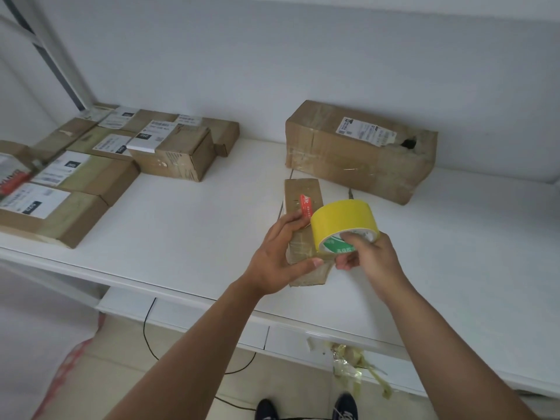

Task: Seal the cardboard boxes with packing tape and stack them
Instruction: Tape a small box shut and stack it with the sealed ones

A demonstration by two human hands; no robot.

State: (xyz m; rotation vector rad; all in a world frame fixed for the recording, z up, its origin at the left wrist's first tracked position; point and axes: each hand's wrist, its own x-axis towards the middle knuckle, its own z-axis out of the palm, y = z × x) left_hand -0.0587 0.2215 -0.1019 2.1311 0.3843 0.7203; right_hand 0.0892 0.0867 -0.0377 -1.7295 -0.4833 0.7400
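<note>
Head view: closed narrow box (303, 195) under yellow tape roll (339, 219), contents unseen.

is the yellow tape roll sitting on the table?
No. The right hand holds the yellow tape roll above the small box, fingers hooked into its core, while the left hand steadies that box.

A single wide-angle view is taken from head height, directed forward and steeply down over the near edge of the white surface (181, 225). The surface is seen closely, the far wall behind it, and the floor (188, 371) below its near edge.
</note>
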